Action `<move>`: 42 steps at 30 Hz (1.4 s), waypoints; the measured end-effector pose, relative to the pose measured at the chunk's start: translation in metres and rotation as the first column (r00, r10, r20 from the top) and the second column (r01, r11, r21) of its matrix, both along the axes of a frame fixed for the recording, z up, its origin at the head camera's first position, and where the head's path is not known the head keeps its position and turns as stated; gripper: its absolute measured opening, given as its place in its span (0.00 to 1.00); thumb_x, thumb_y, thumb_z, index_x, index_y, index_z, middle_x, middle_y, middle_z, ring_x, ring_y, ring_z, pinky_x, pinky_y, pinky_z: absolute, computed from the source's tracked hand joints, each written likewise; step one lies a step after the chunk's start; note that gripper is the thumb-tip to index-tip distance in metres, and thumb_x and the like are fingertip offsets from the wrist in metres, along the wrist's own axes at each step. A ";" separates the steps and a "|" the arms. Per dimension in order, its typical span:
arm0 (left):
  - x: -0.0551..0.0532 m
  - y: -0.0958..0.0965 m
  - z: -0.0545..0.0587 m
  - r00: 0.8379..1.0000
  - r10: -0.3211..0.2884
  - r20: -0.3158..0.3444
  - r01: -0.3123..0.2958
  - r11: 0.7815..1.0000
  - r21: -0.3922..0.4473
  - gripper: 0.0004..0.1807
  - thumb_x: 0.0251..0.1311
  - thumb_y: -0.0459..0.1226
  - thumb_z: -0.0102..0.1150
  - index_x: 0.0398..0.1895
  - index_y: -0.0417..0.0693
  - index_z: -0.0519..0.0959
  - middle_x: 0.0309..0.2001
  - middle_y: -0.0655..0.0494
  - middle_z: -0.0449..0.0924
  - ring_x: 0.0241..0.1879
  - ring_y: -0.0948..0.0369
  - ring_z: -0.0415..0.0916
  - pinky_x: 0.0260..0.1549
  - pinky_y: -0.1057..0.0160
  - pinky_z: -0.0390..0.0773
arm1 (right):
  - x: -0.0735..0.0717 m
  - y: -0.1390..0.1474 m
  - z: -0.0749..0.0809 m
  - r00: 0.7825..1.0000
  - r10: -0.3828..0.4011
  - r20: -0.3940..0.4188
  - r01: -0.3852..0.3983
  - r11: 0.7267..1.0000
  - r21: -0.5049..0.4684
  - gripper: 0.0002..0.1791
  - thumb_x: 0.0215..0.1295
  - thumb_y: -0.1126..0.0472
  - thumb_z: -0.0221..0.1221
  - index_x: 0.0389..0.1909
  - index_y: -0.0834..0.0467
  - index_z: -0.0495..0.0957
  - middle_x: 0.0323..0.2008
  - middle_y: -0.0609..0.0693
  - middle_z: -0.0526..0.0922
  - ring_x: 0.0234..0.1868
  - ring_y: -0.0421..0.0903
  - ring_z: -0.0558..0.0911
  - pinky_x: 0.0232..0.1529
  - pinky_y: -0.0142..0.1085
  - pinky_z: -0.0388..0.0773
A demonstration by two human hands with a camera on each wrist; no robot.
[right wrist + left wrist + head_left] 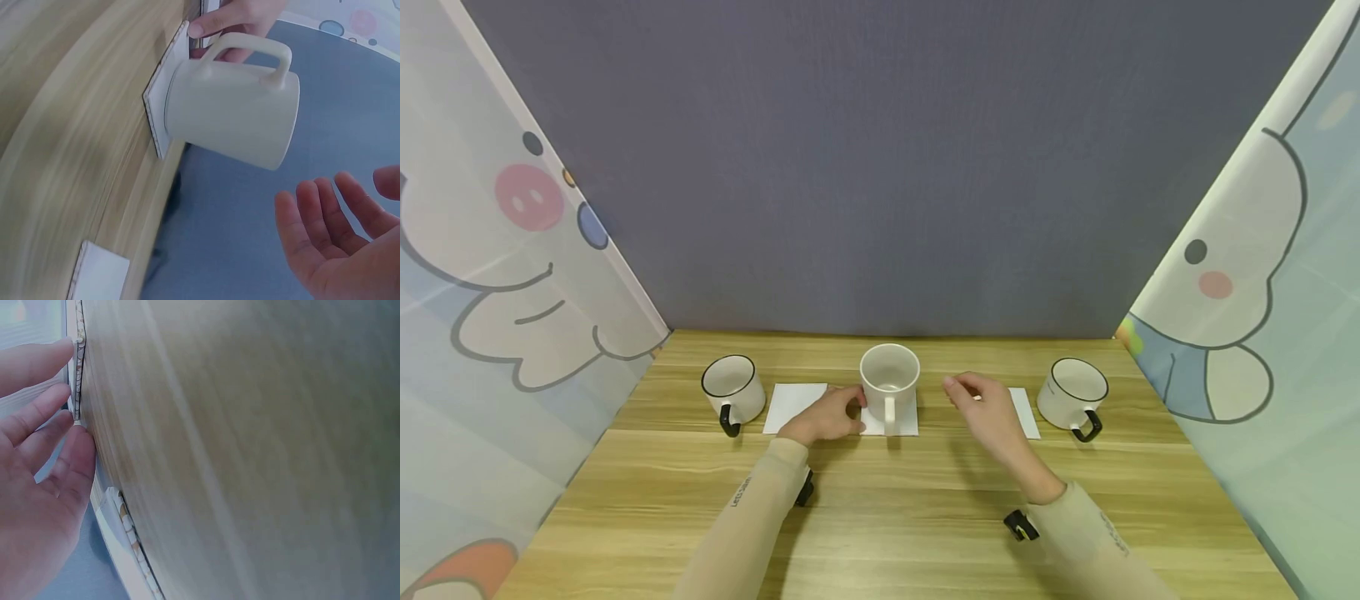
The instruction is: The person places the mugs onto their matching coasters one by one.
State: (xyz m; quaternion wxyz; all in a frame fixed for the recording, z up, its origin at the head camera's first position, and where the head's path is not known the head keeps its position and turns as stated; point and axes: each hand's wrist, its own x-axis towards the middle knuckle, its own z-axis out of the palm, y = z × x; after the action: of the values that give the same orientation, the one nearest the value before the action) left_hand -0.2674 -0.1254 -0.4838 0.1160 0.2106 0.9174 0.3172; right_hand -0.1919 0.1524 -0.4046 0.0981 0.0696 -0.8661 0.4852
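Note:
A cream mug stands upright on the middle white square coaster, its handle facing me. My left hand is at the left side of that coaster, thumb and fingertips spread along its edge. In the left wrist view the fingers of the left hand touch or nearly touch the coaster's thin edge. My right hand hovers right of the mug, apart from it and holding nothing. Its fingers are loosely curved in the right wrist view, where the mug shows from the side.
A black-rimmed white mug with a black handle stands at the left, and a similar mug at the right. Another white coaster lies left of the middle one; a third coaster is partly behind my right hand. A grey panel rises behind the wooden table.

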 end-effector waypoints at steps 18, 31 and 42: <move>-0.002 0.000 -0.001 1.000 0.002 0.007 -0.002 1.000 0.003 0.15 0.56 0.35 0.73 0.42 0.52 0.76 0.56 0.52 0.80 0.62 0.47 0.67 0.68 0.39 0.62 | 0.005 0.035 0.004 0.994 -0.063 -0.087 0.064 0.998 0.004 0.17 0.76 0.52 0.58 0.45 0.62 0.85 0.38 0.56 0.87 0.40 0.50 0.85 0.36 0.34 0.80; -0.001 0.001 -0.002 1.000 0.005 0.002 -0.005 1.000 0.006 0.15 0.55 0.35 0.73 0.42 0.52 0.76 0.56 0.51 0.80 0.63 0.46 0.67 0.69 0.38 0.59 | 0.012 0.058 0.009 0.983 -0.117 -0.143 0.120 0.993 0.013 0.16 0.76 0.53 0.58 0.47 0.63 0.85 0.38 0.56 0.87 0.38 0.45 0.86 0.38 0.30 0.79; 0.000 0.000 0.001 1.000 0.002 0.006 -0.002 1.000 0.017 0.15 0.56 0.34 0.73 0.42 0.50 0.76 0.55 0.53 0.81 0.65 0.45 0.67 0.73 0.38 0.51 | 0.013 0.078 0.014 0.961 -0.172 -0.215 0.162 0.985 -0.061 0.13 0.74 0.58 0.60 0.45 0.65 0.85 0.35 0.54 0.86 0.34 0.34 0.82 0.34 0.23 0.77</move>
State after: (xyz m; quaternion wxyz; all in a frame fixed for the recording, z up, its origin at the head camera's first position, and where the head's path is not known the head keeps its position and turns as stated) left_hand -0.2670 -0.1257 -0.4824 0.1165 0.2097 0.9146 0.3256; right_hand -0.1791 0.2305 -0.3907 0.2353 0.0475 -0.8421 0.4829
